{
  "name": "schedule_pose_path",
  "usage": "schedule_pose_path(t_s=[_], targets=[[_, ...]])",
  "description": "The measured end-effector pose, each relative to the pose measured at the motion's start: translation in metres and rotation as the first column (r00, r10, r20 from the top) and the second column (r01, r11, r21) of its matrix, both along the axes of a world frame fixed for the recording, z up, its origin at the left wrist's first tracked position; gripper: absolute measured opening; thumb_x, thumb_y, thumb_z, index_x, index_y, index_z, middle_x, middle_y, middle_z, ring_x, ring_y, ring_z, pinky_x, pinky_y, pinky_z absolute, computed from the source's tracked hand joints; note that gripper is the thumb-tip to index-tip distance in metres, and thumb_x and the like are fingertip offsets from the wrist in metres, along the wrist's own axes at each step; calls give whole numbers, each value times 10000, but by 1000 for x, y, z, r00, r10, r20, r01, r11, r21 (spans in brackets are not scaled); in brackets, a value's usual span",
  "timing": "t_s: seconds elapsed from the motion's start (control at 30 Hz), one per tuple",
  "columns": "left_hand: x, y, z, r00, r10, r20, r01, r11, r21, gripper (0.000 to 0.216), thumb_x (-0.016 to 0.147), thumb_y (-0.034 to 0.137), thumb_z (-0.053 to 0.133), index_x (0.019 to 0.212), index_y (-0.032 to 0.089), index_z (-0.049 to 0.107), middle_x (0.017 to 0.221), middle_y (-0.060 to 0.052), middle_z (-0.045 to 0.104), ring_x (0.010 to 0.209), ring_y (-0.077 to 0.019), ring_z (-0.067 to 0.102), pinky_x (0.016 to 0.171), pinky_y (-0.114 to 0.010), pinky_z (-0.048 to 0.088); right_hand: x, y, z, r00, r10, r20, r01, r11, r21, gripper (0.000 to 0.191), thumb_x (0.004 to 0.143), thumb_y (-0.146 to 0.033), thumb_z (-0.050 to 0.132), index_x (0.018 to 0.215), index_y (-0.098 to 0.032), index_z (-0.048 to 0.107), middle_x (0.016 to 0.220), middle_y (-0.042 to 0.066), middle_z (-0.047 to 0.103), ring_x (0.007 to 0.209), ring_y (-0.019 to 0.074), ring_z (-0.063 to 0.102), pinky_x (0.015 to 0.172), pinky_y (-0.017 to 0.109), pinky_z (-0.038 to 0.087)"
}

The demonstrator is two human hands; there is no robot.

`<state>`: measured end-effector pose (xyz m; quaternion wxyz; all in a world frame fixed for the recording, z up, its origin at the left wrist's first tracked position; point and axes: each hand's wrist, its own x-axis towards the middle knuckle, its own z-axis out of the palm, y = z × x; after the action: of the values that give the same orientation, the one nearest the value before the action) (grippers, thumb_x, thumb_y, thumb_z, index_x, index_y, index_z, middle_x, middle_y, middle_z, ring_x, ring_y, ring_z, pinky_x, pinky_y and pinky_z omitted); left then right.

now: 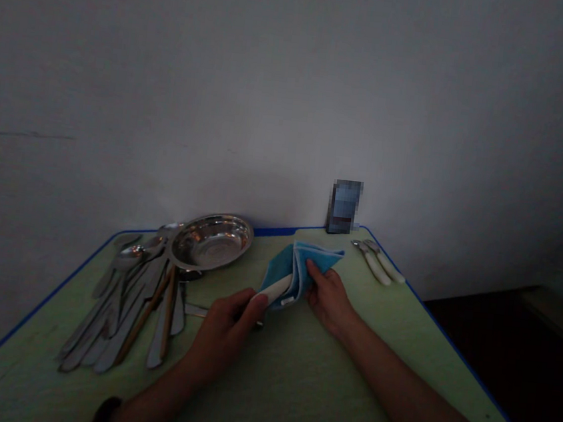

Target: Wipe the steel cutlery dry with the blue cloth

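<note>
My left hand (230,323) is closed round the pale handle of a piece of cutlery (276,291), which points away to the right. Its far end goes into the folds of a blue cloth (280,266), so its kind is hidden. My right hand (331,301) grips that cloth, thumb on top, wrapping it about the utensil. Just behind my left hand, another thin metal utensil (195,310) lies on the table, partly covered by the hand.
A shiny metal bowl (212,247) stands at the back left. Beside it lies a pile of spoons and other cutlery (123,308), some with brown handles. Two pale-handled utensils (379,265) lie back right. A blurred phone-like device (345,207) leans on the wall behind the blue-edged green table (323,390).
</note>
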<state>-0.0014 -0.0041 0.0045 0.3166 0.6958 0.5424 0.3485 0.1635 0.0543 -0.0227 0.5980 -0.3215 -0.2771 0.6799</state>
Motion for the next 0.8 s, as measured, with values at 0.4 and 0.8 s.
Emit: schedule_pose_path(t_s=[0.4, 0.8], targets=[[-3, 5, -6, 961, 155, 229, -144, 987, -67, 346, 831, 411, 432, 581, 174, 469, 519, 53, 404, 464, -103, 421, 421, -197, 317, 5, 0, 6, 997, -14, -74, 10, 998, -63, 243, 671, -371, 679, 780, -171, 595, 680, 10, 694, 592, 144, 644, 658, 310, 526], [0, 1, 2, 997, 23, 75, -22, 1000, -16, 298, 843, 391, 409, 664, 176, 514, 534, 48, 462, 488, -122, 455, 460, -221, 319, 1, 1, 0, 1000, -10, -15, 10, 1000, 6, 189, 642, -267, 698, 802, -183, 641, 730, 2, 702, 694, 149, 652, 680, 289, 514]])
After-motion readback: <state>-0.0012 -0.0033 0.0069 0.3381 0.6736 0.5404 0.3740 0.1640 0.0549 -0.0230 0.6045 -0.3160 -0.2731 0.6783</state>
